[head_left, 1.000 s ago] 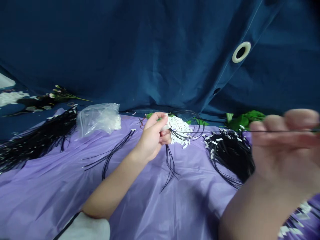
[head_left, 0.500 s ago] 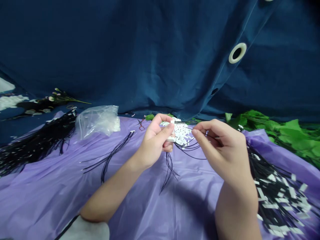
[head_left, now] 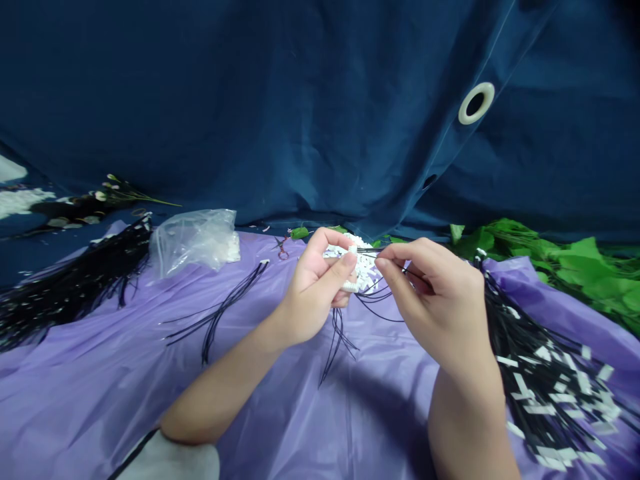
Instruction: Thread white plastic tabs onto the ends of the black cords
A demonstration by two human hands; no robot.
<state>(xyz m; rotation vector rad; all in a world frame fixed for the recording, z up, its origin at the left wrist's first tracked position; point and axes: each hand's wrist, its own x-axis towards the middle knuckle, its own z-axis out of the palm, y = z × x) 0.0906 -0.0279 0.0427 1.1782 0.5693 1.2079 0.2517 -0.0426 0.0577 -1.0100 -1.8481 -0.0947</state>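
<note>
My left hand (head_left: 315, 283) is closed, pinching a small white tag (head_left: 351, 267) between thumb and fingers, with several thin black strings (head_left: 339, 340) hanging below it. My right hand (head_left: 433, 293) is closed in a pinch on the end of a thin black string (head_left: 370, 251), held right against the white tag. Both hands hover over the purple sheet (head_left: 280, 400), just in front of a pile of small white tags (head_left: 363, 263).
A heap of black strings with white tags (head_left: 545, 373) lies at the right, another heap (head_left: 70, 283) at the left. A clear plastic bag (head_left: 197, 237), loose black strings (head_left: 225, 310), green leaves (head_left: 560, 257) and a dark blue curtain (head_left: 320, 100) behind.
My right hand came from close to the camera at the right down to the middle and met my left hand; the string end now touches the white tag.
</note>
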